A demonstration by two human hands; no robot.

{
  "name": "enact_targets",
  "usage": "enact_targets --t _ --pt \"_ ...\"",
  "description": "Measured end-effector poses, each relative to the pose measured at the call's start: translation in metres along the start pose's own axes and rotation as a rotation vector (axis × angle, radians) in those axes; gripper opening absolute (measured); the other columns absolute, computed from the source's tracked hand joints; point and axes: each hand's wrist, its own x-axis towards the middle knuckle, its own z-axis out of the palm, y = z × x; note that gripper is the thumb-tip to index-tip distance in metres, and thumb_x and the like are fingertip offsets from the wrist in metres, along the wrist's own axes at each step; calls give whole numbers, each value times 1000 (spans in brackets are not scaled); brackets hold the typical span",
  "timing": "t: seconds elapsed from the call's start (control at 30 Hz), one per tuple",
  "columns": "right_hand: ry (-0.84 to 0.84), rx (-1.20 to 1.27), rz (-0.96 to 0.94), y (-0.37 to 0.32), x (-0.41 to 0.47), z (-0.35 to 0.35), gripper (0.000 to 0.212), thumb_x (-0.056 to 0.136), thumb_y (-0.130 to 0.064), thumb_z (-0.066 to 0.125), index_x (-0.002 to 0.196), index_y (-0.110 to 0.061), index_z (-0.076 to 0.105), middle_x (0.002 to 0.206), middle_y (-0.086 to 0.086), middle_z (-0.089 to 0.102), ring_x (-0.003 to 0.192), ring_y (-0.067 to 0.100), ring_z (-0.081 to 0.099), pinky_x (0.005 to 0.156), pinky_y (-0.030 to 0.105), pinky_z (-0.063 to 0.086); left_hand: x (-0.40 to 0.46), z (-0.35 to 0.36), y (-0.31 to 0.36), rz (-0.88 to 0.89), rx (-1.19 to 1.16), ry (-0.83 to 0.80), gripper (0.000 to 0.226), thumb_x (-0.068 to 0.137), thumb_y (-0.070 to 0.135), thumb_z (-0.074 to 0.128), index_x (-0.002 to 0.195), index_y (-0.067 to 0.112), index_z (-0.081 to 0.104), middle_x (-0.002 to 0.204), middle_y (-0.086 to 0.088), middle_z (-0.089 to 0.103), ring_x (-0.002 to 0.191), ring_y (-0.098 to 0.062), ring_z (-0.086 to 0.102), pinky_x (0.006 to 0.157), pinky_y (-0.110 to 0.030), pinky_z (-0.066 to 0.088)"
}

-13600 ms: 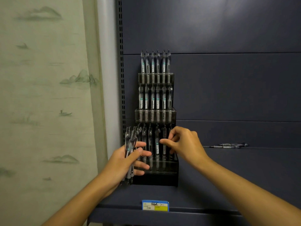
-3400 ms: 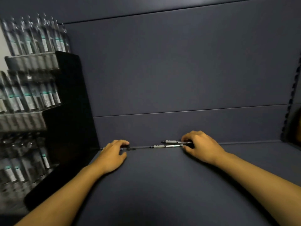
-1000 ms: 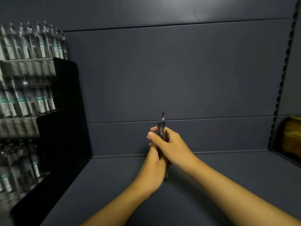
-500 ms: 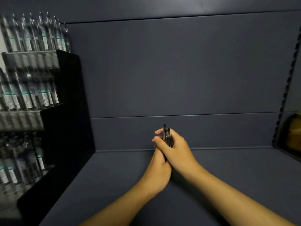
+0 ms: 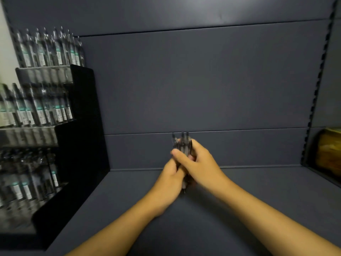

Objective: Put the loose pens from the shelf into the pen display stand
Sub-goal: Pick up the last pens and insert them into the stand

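Head view, pens (image 5: 181, 143) upright, gripped by fingers (image 5: 180, 157)

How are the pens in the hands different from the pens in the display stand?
The held pens form one tight bunch gripped by the left hand and right hand; the stand's pens sit in separate tiered rows. The held pens are mid-shelf; the display stand is at the far left. Both sets point roughly upward.
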Motion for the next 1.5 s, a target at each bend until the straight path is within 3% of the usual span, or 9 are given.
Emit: enact_targets --t 0.07,0.17,0.33,0.43,0.57,0.73,0.9,1.1,1.5 --pt "-53 33 -27 -16 0 -4 30 83 -54 60 102 -32 67 93 -5 75 89 10 70 82 35 55 -7 -8 15 6 -64 20 23 104 20 41 114 20 61 94 -1 72 80 -14 67 70 -30 57" --pt "-129 45 -113 -40 -3 -4 16 99 -36 54 99 -29 69 79 -12 70 69 0 60 70 26 45 -21 -23 40 27 -90 44 28 105 24 38 117 13 60 95 -13 72 79 -22 71 69 -34 60" --pt "-134 61 -218 -78 -12 7 16 100 -29 55 107 -30 69 87 -12 70 80 1 66 65 15 51 -47 -48 71 26 -100 59 28 104 24 38 118 16 62 98 -3 75 85 -16 73 67 -26 57" --pt "-66 81 -234 -99 -13 21 25 95 -28 63 118 -25 70 104 1 70 94 15 69 69 23 59 -61 -65 85 40 -133 89 28 104 25 40 120 19 61 107 -3 75 93 -21 73 70 -27 59" --pt "-26 75 -225 -119 -16 57 21 95 -22 65 114 -22 73 94 1 74 89 19 72 77 42 62 -83 -94 90 43 -127 158 27 103 25 42 120 23 62 107 1 75 96 -17 73 78 -32 59" --pt "-49 35 -246 -147 -30 115 23 94 -23 65 116 -25 73 95 -2 75 91 19 72 80 47 60 -115 -154 93 79 -63 195 25 102 22 45 116 19 65 103 1 76 96 -15 73 83 -33 57" --pt "-34 -2 -253 -173 -45 173 25 93 -30 63 117 -25 72 100 -1 73 94 20 71 82 50 59 -146 -219 94 105 3 192 21 100 22 48 106 23 68 92 4 78 86 -10 74 71 -20 57" --pt "-19 -55 -253 -197 -65 219 18 96 -20 64 109 -15 74 96 -1 76 87 12 71 74 31 60 -174 -277 80 59 -50 166 21 99 25 50 107 26 69 97 1 77 94 -17 73 83 -37 56" --pt "148 -111 -109 -221 -41 243 24 92 -21 70 110 -6 71 91 6 75 77 14 74 73 33 63 -200 -353 62 -76 -153 181 24 102 22 42 111 19 65 103 -4 76 89 -21 74 80 -36 57"
